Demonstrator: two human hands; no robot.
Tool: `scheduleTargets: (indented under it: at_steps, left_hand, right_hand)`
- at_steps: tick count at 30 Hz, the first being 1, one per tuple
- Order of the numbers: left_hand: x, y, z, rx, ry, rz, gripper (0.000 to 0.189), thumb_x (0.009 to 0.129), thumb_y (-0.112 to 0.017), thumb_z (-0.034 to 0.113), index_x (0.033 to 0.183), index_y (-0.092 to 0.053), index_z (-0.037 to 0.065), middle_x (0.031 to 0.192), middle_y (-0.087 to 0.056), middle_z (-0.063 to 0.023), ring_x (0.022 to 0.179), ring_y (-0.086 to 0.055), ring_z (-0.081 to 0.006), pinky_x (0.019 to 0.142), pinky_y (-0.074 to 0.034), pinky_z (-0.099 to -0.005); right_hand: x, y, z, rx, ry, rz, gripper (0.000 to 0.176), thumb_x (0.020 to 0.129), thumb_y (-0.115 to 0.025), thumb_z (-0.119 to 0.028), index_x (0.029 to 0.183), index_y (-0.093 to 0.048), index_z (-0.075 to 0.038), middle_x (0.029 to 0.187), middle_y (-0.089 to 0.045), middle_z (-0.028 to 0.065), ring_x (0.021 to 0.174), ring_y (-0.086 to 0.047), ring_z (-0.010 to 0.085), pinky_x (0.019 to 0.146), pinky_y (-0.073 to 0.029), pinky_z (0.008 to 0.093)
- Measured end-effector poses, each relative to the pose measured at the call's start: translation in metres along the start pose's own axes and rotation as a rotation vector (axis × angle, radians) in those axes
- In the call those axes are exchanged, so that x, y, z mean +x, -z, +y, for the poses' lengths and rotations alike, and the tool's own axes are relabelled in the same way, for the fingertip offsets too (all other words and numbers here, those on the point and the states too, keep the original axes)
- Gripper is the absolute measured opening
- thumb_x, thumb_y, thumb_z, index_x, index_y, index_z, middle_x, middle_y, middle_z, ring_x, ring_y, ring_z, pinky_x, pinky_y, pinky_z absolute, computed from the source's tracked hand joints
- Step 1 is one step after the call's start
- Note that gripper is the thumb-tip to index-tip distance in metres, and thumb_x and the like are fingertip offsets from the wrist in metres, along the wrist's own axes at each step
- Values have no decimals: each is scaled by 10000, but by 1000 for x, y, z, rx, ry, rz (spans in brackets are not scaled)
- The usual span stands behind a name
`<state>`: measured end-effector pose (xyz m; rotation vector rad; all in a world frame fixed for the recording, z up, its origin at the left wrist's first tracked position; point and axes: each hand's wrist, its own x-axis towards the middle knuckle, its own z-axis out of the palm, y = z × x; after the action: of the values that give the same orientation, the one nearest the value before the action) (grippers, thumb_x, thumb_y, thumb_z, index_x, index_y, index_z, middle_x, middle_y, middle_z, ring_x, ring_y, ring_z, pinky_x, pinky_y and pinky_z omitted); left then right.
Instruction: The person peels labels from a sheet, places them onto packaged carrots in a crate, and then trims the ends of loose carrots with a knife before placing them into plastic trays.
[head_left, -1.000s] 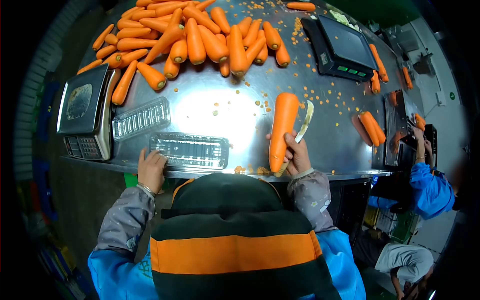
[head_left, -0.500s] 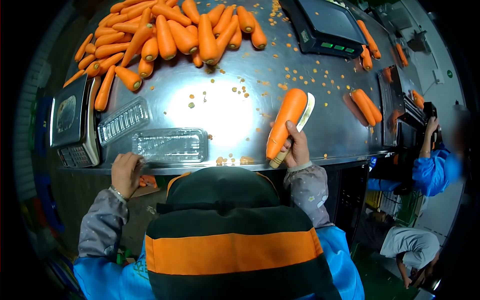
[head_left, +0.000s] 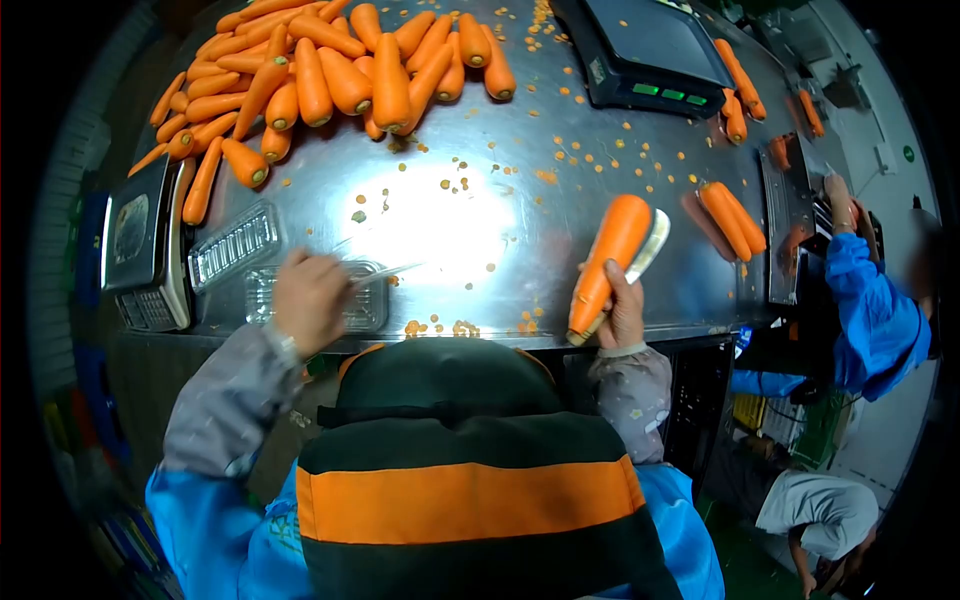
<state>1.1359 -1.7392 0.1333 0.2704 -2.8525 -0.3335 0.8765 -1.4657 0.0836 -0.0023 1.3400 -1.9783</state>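
Observation:
In my right hand (head_left: 626, 312), a large carrot (head_left: 613, 245) is gripped together with a curved-blade knife (head_left: 656, 240), whose pale blade shows along the carrot's right side. The carrot stands tilted above the table's front edge, its thick end away from me. My left hand (head_left: 312, 302) is closed, fingers pinched, over a clear plastic tray (head_left: 370, 312) and hides part of it. A thin, pale, see-through strip sticks out to the right of those fingers; what it is I cannot make out. Another clear tray (head_left: 235, 248) lies beside it.
A heap of carrots (head_left: 310, 80) covers the back left of the metal table (head_left: 450, 300). Scales stand at the left (head_left: 145, 240) and back right (head_left: 655, 50). Two carrots (head_left: 732, 220) lie at the right, carrot trimmings are scattered about, and a co-worker (head_left: 870, 300) is farther right.
My left hand has moved up and right from the table's front edge to over the tray. My right hand has shifted slightly right and nearer with the carrot and knife.

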Motion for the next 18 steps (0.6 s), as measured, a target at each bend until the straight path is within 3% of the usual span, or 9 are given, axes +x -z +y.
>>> scheduleTargets:
  at_steps: [2,3,5,7,9,14,17,18]
  left_hand:
    - [39,-36,11,-24,-81,-32,148,626,-666,31,668,-527,63,665,-514,-68,611,-497,-253,623,-371,-361]
    - [59,-50,19,-30,-111,-15,125,638,-657,44,646,-533,64,649,-521,-73,613,-513,-252,640,-383,-359]
    - [85,-68,25,-25,-104,23,127,644,-657,51,632,-531,58,653,-533,-86,635,-538,-260,679,-404,-352]
    - [92,-68,11,15,-94,43,134,655,-658,53,642,-525,55,660,-535,-87,633,-536,-265,677,-399,-358]
    - [93,-60,-10,126,-10,-70,175,661,-692,102,669,-524,55,668,-539,-88,641,-539,-264,677,-386,-355]
    - [102,-58,-35,190,-65,-36,227,674,-718,179,690,-520,70,696,-542,-63,643,-543,-255,663,-391,-351]
    - [114,-54,-16,122,-58,-3,242,662,-720,197,710,-513,82,713,-546,-48,647,-546,-249,618,-405,-348]
    - [121,-50,-2,110,-140,92,232,662,-715,205,788,-554,97,735,-556,-44,659,-555,-241,582,-416,-342]
  right_hand:
    - [-6,4,-15,8,48,0,423,844,-627,-254,1107,-438,18,850,-591,124,465,-433,57,496,-501,270]
    - [-9,8,-23,34,44,25,405,819,-643,-164,1115,-428,10,848,-591,124,467,-401,34,547,-488,235]
    - [-15,18,-32,17,111,75,418,826,-637,-165,1139,-418,3,867,-598,136,477,-401,32,540,-457,204]
    - [-24,28,-41,3,162,96,424,836,-626,-166,1163,-412,-1,880,-601,145,486,-405,38,529,-429,191]
    - [-30,42,-43,9,194,123,421,837,-621,-160,1165,-411,-1,884,-601,144,489,-410,42,537,-438,192]
    - [-32,58,-32,47,165,206,420,833,-630,-153,1165,-411,-21,885,-603,132,506,-438,47,552,-454,194]
    - [-31,58,-29,50,158,199,430,834,-629,-161,1172,-406,-20,891,-600,135,512,-444,50,547,-451,191]
    - [-32,57,-30,46,171,184,432,836,-626,-165,1176,-404,-18,895,-599,139,514,-447,52,543,-449,190]
